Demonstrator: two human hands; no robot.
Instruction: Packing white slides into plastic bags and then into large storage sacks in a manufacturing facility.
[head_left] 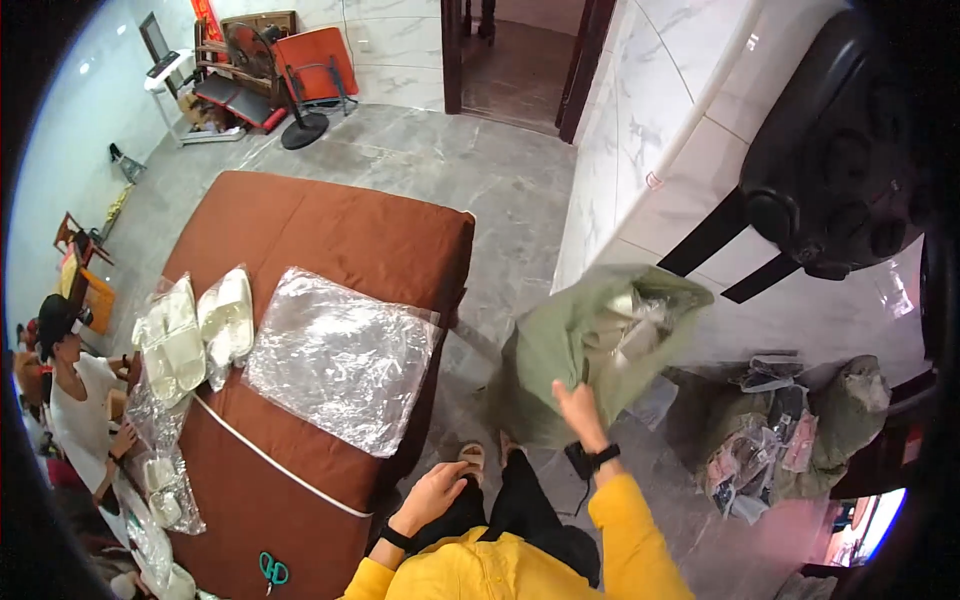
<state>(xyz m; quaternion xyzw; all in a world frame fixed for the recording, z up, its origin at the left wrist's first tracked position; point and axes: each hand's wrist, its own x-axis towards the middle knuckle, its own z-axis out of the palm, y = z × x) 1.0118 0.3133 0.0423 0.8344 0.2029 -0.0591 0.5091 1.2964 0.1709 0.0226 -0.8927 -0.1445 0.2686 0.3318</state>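
My right hand (577, 408) grips the lower edge of a large green sack (570, 345) that stands open on the floor to the right of the table, with clear-wrapped items showing inside its mouth. My left hand (432, 495) rests on my dark trouser leg, fingers loosely curled, holding nothing. Both my sleeves are yellow and each wrist has a black band. On the brown-covered table (330, 225) lies a stack of clear plastic bags (340, 355) beside pairs of white slippers (195, 330).
A person in a white top (80, 395) sits at the table's left side handling bagged slippers. Green-handled scissors (272, 570) lie near the table's front. More sacks with packaged goods (790, 430) sit on the floor at right. A standing fan (270, 60) is far back.
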